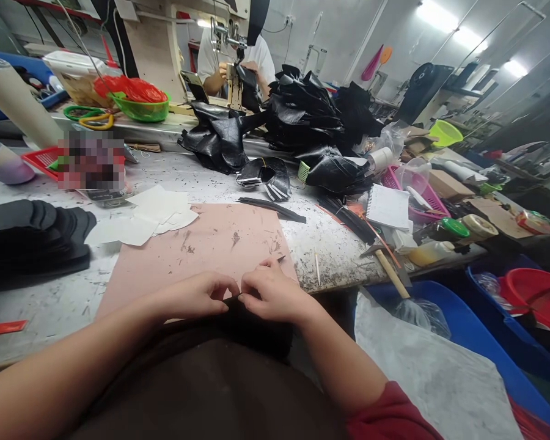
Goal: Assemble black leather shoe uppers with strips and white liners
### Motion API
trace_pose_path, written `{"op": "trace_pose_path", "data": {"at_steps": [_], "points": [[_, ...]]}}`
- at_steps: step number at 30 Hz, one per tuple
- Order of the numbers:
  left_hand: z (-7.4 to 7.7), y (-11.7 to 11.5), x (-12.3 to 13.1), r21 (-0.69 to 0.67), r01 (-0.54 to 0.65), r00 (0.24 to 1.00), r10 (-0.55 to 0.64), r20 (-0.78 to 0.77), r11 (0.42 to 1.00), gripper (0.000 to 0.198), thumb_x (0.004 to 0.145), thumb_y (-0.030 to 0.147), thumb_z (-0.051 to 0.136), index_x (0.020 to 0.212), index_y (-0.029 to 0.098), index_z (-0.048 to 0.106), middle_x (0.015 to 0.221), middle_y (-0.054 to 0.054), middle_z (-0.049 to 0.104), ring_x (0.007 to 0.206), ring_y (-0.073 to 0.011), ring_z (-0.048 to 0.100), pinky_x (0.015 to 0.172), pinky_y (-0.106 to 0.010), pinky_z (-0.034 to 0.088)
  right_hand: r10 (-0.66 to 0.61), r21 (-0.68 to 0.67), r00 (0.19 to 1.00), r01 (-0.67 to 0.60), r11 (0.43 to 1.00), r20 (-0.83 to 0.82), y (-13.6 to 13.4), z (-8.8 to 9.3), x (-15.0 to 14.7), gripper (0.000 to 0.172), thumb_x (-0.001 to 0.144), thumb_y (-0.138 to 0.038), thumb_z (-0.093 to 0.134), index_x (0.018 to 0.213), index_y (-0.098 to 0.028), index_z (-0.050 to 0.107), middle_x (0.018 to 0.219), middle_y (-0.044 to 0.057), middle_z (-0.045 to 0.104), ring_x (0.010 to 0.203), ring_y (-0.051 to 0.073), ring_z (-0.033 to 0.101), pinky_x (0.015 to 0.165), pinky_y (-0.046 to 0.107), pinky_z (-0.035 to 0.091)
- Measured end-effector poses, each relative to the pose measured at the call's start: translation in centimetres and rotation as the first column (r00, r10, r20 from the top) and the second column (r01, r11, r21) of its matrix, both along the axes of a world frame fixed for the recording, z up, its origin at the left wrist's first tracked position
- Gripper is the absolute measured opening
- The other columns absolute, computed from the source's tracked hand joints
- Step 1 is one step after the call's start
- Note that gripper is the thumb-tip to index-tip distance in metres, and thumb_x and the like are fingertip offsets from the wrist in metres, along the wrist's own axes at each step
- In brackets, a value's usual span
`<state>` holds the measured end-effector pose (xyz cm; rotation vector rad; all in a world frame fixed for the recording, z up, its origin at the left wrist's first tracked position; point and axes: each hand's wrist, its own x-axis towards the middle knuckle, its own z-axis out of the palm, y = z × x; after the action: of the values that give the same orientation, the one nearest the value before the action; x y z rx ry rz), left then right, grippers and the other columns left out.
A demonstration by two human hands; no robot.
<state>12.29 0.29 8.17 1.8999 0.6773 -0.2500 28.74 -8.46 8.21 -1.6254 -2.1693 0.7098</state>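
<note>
My left hand and my right hand meet at the near edge of a pinkish board. Between them is the upper edge of a black piece of material, which hangs down in front of my body. The fingers and thumb of each hand are closed on that edge, almost touching each other. A small dark tip sticks out past my right fingers; what it belongs to is hidden. White paper-like pieces overlap the board's far left corner, and black strips lie across its far edge.
A stack of black cut pieces stands at left. Piles of black leather-like parts lie ahead, near a sewing machine where another person works. A hammer overhangs the right edge, above a blue bin.
</note>
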Motion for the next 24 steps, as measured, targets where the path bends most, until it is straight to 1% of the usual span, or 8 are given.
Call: {"op": "trace_pose_path", "data": {"at_steps": [3,5,9,11,15,18,24], "points": [[-0.4,0.1,0.3,-0.02,0.013,0.998,-0.012,0.068,1.0,0.012,0.065,0.028,0.054,0.069,0.019,0.061,0.062,0.004,0.052,0.059,-0.0123,0.046,0.054,-0.021,0.033,0.016,0.003,1.0,-0.016,1.0,0.011,-0.1,0.3,0.0,0.012,0.075,-0.016,0.051,0.064,-0.017,0.05,0.059,-0.003,0.054,0.062,0.011,0.048,0.082,0.032,0.027],[-0.8,0.1,0.5,-0.047,-0.019,0.997,0.022,0.073,0.999,0.012,0.065,0.029,0.055,0.064,0.018,0.059,0.06,0.004,0.053,0.058,-0.0125,0.046,0.054,-0.021,0.034,0.015,0.009,1.0,-0.015,1.0,0.013,-0.1,0.4,0.3,0.009,0.074,-0.016,0.053,0.065,-0.017,0.052,0.06,-0.003,0.056,0.061,0.011,0.049,0.084,0.033,0.026],[-1.1,0.1,0.4,-0.08,-0.11,0.993,0.113,0.034,0.991,0.015,0.064,0.033,0.058,0.06,0.018,0.057,0.052,0.005,0.049,0.051,-0.0112,0.043,0.048,-0.02,0.031,-0.063,0.008,0.996,0.063,0.998,0.061,0.0,0.4,1.2,0.009,0.072,-0.022,0.055,0.064,-0.018,0.054,0.06,-0.002,0.058,0.061,0.012,0.049,0.087,0.035,0.024],[-1.1,0.1,0.4,-0.085,-0.121,0.992,0.124,0.037,0.989,0.015,0.064,0.034,0.059,0.061,0.018,0.058,0.053,0.005,0.051,0.052,-0.0114,0.045,0.048,-0.02,0.032,-0.065,0.003,0.996,0.065,0.998,0.059,0.0,0.4,1.5,0.009,0.072,-0.02,0.053,0.063,-0.018,0.054,0.059,-0.002,0.057,0.061,0.012,0.049,0.085,0.034,0.026],[-1.0,0.0,0.6,-0.089,-0.118,0.991,0.123,0.049,0.989,0.018,0.063,0.035,0.061,0.071,0.019,0.063,0.061,0.003,0.058,0.058,-0.0132,0.05,0.051,-0.021,0.036,-0.023,0.019,1.0,0.023,1.0,0.005,0.1,0.3,1.4,0.008,0.072,-0.016,0.052,0.064,-0.017,0.053,0.058,-0.004,0.056,0.058,0.011,0.047,0.083,0.032,0.027],[-1.0,-0.1,0.7,-0.102,-0.15,0.988,0.154,0.034,0.983,0.017,0.064,0.034,0.06,0.068,0.019,0.063,0.058,0.003,0.057,0.056,-0.0128,0.05,0.049,-0.021,0.036,-0.015,0.019,1.0,0.016,1.0,-0.013,0.1,0.3,1.3,0.008,0.073,-0.017,0.053,0.065,-0.017,0.054,0.059,-0.003,0.057,0.059,0.01,0.048,0.083,0.032,0.026],[-1.0,-0.2,1.0,-0.127,-0.12,0.989,0.129,0.066,0.985,0.017,0.065,0.034,0.06,0.07,0.019,0.061,0.061,0.005,0.057,0.059,-0.0128,0.05,0.054,-0.021,0.037,-0.016,0.016,1.0,0.016,1.0,-0.015,0.0,0.3,1.3,0.008,0.073,-0.014,0.053,0.066,-0.017,0.055,0.06,-0.003,0.057,0.06,0.011,0.049,0.083,0.032,0.027]]}}
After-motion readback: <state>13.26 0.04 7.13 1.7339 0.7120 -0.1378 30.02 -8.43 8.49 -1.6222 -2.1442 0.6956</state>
